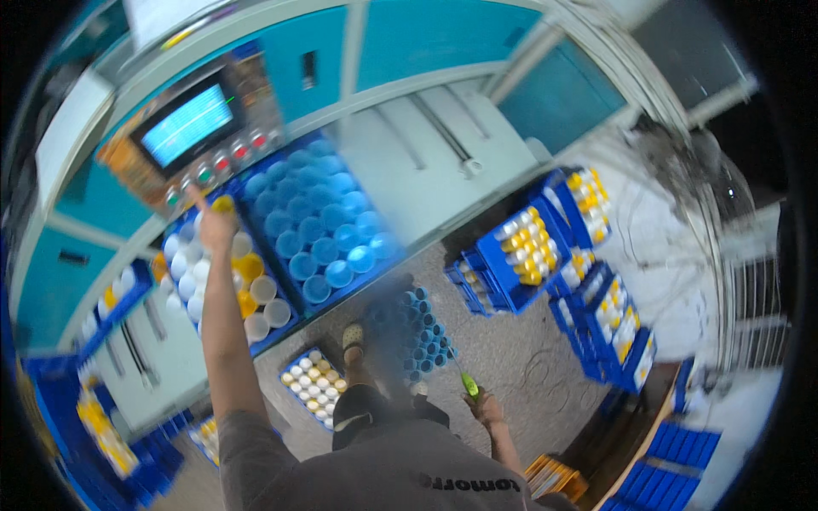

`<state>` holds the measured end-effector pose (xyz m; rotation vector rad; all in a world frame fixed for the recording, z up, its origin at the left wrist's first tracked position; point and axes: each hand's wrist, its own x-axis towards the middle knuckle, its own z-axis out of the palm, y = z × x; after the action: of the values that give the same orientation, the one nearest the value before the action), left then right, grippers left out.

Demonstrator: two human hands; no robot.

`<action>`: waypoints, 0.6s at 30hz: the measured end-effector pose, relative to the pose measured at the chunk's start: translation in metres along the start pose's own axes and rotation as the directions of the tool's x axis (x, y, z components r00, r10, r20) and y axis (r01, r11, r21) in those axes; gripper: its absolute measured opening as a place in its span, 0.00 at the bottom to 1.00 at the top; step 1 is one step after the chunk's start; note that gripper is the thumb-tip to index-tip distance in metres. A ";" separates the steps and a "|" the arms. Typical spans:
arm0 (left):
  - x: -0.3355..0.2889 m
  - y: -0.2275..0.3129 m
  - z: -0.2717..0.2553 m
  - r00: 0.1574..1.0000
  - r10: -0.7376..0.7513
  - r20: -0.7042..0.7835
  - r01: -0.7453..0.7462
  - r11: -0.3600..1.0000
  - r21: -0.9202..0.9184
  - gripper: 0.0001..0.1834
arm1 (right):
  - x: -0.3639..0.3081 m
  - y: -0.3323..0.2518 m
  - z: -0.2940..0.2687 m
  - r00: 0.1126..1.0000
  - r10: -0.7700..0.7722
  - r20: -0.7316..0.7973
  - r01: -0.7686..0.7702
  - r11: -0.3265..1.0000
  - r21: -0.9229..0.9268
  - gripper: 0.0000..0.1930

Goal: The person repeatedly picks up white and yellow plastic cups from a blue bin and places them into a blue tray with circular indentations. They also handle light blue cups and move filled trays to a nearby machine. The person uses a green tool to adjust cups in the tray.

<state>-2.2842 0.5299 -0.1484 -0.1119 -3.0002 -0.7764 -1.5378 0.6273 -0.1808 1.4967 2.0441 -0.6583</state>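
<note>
My left hand (218, 230) is stretched out over the bench, its index finger extended to the row of push buttons (204, 174) under a lit screen (187, 125). The fingertip is at a button; whether it presses cannot be made out. Nothing is seen in that hand. Below it lies a blue tray of white and yellow cup-shaped parts (248, 266). Low on the right, my right hand (487, 409) is closed round the bright green handle of a thin-shafted tool (469, 386). The tool points toward a holed blue tray (430, 341) near the floor.
Beside the left tray stands another blue tray of round, open blue-looking cups (324, 230). Wrenches (469, 162) lie on the pale bench top. Blue bins of yellow and white parts (528, 247) are stacked at right. A tray of similar parts (313, 383) sits on the floor near my foot.
</note>
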 end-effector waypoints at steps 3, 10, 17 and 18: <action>-0.001 -0.006 0.000 0.998 0.061 0.011 -0.061 0.998 0.030 0.57 | -0.016 -0.014 -0.001 0.995 -0.037 -0.089 0.045 0.995 0.090 0.31; -0.239 -0.035 0.063 0.828 0.554 0.085 -0.426 0.720 -0.548 0.16 | -0.059 -0.012 0.033 0.960 0.135 -0.245 -0.013 0.897 0.443 0.30; -0.748 0.013 0.057 -0.394 0.476 0.786 -0.348 0.714 -0.607 0.34 | -0.133 0.144 0.070 0.912 0.371 -0.176 0.287 -0.269 0.919 0.20; -0.787 0.021 0.040 -0.577 0.341 0.743 -0.471 0.604 -0.643 0.35 | -0.147 0.187 0.080 0.886 0.446 -0.129 0.267 -0.262 0.927 0.19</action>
<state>-1.4990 0.5208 -0.2188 -3.6500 -2.5985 -0.2119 -1.3108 0.5223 -0.1590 2.8512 1.1210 -2.6573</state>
